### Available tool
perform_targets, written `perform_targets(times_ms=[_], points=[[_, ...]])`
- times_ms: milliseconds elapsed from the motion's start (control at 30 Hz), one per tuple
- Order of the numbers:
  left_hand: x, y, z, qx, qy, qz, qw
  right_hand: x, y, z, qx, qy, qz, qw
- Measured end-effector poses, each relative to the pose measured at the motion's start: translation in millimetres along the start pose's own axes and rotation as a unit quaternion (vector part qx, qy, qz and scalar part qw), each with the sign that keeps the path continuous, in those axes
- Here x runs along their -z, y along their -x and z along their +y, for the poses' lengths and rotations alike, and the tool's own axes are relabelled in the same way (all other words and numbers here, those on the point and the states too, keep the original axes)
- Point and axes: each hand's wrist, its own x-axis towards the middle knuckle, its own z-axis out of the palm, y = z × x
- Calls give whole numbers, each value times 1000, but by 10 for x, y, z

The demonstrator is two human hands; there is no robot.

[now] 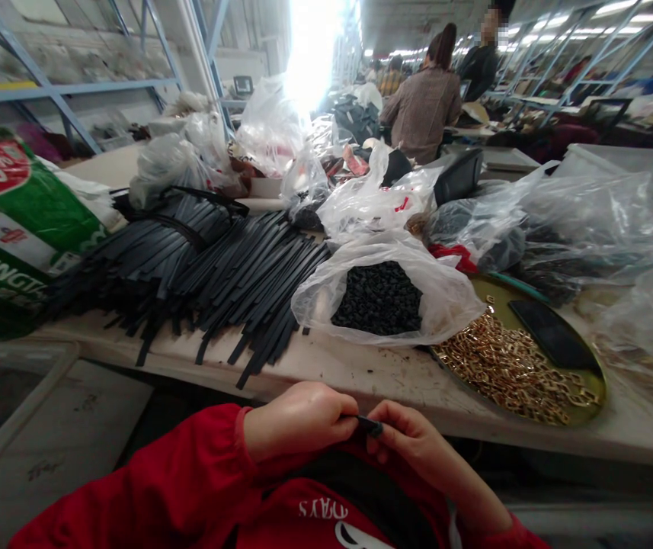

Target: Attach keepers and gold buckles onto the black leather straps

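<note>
My left hand (306, 418) is closed in a pinch at the front edge of the table, fingertips on a short visible length of black strap (367, 424). From the other side my right hand (409, 438) pinches the same strap near a small dark lump at its end, too small to make out. Beyond my hands, an open white plastic bag (452, 301) holds many small black pieces (380, 299). Long flat black strips (263, 286) lie in a fanned pile to the left. Gold metal buckles (494, 362) fill part of a round tray (594, 381) at the right.
A dark phone-like slab (552, 332) rests in the round tray. Clear plastic bags (583, 217) crowd the back of the table (337, 366). A green bag (11, 244) stands far left, above a pale bin (75, 427). Other people (423, 99) are in the background.
</note>
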Motion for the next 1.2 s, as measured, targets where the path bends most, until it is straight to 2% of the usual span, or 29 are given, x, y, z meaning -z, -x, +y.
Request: perform_targets(times_ms=[200, 300, 467, 633, 900, 1067, 1200], points=[[-92, 4, 8, -37, -87, 12, 995, 28, 12, 39, -41, -20, -26, 999], [-137, -1, -26, -25, -88, 1, 996, 25, -4, 59, -44, -17, -15, 999], [-180, -18, -53, 42, 14, 23, 999, -39, 11, 58, 45, 37, 68, 996], [-231, -86, 17, 45, 131, 29, 990, -128, 23, 61, 87, 37, 135, 986], [-180, -88, 70, 62, 285, -5, 956, -128, -60, 89, 73, -101, 165, 978], [-278, -123, 29, 96, 334, 45, 937, -187, -108, 124, 71, -103, 162, 979], [-383, -190, -17, 119, 383, 47, 915, -212, -138, 124, 83, -85, 170, 978]])
